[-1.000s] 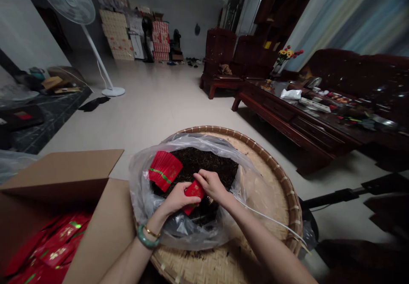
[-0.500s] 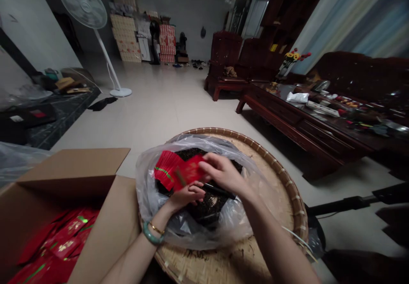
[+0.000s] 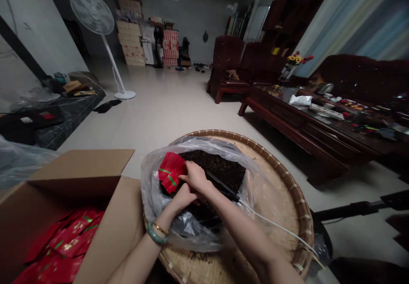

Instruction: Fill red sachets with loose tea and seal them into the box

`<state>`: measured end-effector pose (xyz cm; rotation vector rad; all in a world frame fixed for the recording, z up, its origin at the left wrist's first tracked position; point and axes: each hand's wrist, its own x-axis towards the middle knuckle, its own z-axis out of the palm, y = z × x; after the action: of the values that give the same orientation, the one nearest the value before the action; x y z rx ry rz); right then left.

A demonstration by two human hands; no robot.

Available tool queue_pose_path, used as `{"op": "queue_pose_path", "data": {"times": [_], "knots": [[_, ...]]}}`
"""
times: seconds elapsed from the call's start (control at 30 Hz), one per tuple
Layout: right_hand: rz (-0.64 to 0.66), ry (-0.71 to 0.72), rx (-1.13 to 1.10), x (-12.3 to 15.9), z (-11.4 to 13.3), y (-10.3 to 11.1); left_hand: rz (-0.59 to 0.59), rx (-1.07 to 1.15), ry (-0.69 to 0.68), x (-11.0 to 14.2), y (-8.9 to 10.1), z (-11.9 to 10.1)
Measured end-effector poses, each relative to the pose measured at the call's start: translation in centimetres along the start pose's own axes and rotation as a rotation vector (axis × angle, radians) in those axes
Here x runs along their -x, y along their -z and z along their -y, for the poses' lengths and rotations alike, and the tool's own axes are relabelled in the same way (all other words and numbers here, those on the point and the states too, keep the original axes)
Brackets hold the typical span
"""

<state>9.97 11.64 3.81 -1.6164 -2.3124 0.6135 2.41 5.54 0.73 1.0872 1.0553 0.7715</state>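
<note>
A fanned stack of red packets (image 3: 171,164) with green stripes lies at the left inside a clear plastic bag (image 3: 150,190). Dark, loose tea-like leaves (image 3: 220,164) fill the bag. My right hand (image 3: 196,176) is closed at the near edge of the stack, its fingertips pinching a red packet (image 3: 172,182). Just below it, my left hand (image 3: 185,196) overlaps the right, its fingers mostly hidden. A jade-coloured bangle and a gold bracelet circle the left wrist. A black rod-like tool (image 3: 223,186) with a white cord lies across the leaves beside my right wrist.
The bag sits on a round woven bamboo tray (image 3: 281,181). At left stands an open cardboard box (image 3: 128,215) holding many red packets (image 3: 73,237). Beyond are a white standing fan (image 3: 118,75), a dark wooden table (image 3: 287,113) and a black stand (image 3: 351,209) at right.
My right hand has moved left and down to the stack with the red packet, which was raised over the leaves before. The view has shifted slightly.
</note>
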Motion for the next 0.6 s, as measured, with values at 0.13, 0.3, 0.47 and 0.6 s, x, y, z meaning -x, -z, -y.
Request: {"op": "queue_pose_path", "data": {"times": [0.13, 0.3, 0.47, 0.6], "knots": [[-0.038, -0.067, -0.02, -0.7, 0.6, -0.7, -0.056, 0.059, 0.006, -0.2, 0.2, 0.2], [-0.07, -0.097, -0.216, -1.2, 0.2, -1.7, -0.092, 0.104, 0.005, -0.4, 0.4, 0.6], [-0.173, -0.049, -0.509, -0.9, -1.5, 0.0, -0.096, 0.181, -0.003, -0.4, 0.4, 0.2], [-0.146, -0.027, -0.844, 1.5, -4.5, 4.2, -0.143, 0.401, -0.091, 0.0, 0.5, -0.7]]}}
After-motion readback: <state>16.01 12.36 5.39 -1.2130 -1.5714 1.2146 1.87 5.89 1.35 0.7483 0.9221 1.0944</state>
